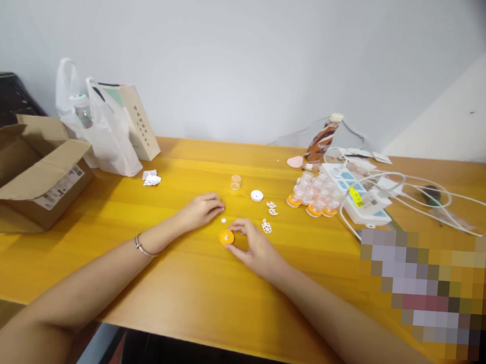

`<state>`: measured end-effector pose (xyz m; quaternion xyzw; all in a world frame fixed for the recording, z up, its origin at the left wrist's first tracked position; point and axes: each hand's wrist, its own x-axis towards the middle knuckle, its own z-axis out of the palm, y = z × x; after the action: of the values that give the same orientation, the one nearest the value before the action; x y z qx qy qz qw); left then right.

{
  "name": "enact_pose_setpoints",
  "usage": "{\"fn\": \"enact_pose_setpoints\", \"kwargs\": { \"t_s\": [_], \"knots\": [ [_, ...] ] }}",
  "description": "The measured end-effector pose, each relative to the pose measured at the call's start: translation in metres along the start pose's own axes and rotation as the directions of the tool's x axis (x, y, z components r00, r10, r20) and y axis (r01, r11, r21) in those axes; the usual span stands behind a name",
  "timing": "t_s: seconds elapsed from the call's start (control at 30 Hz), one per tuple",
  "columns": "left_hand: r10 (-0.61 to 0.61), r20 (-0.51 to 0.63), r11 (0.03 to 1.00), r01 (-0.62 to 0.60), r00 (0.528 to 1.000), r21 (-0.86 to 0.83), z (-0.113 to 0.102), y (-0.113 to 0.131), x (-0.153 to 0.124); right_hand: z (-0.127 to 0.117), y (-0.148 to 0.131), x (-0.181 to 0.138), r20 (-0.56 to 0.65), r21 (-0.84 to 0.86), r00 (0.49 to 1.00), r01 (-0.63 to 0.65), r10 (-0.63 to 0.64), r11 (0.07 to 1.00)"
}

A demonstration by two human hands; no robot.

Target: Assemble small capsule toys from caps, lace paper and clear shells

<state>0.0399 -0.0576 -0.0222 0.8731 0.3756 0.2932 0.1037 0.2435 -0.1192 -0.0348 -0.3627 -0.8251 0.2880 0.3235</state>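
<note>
My right hand [251, 248] has its thumb and fingers around the edge of a round orange disc [226, 237], which has a small whitish knob at its middle. My left hand [203, 209] rests on the table with its fingers curled together; whether anything is in them is hidden. Just beyond its fingertips lies a tiny white round piece [223, 220]. Farther back stand a small clear cylinder [236, 182] and, to its right, a white disc with a dark centre hole [257, 196]. White openwork plastic pieces [267, 226] lie past my right fingers.
On the right are clustered clear cups with orange bases [315, 192], a brown bottle [323, 140], and a power strip [354, 192] with looping cables. A cardboard box [65, 186], a white plastic bag [114, 145] and crumpled foil [151, 178] are on the left.
</note>
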Motion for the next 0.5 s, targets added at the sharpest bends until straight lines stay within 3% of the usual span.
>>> {"fn": "enact_pose_setpoints", "kwargs": {
  "t_s": [0.07,0.23,0.37,0.5],
  "knots": [
    [0.006,0.020,0.999,-0.005,1.000,-0.048,-0.005,0.006,-0.004,-0.001,0.000,-0.001,0.007,0.021,1.000,-0.002,0.002,1.000],
    [0.112,0.178,0.933,-0.042,0.978,-0.356,-0.015,0.025,-0.013,-0.004,-0.001,-0.001,0.008,0.063,1.000,-0.001,0.001,0.998],
    [0.153,0.264,0.912,-0.033,0.952,-0.409,-0.012,0.031,-0.015,-0.004,-0.001,-0.001,0.007,0.083,1.000,-0.018,0.017,0.996],
    [0.117,0.260,0.902,0.007,0.959,-0.432,-0.006,0.027,-0.017,-0.003,0.000,-0.001,0.005,0.100,0.999,-0.035,0.034,0.994]
  ]
}}
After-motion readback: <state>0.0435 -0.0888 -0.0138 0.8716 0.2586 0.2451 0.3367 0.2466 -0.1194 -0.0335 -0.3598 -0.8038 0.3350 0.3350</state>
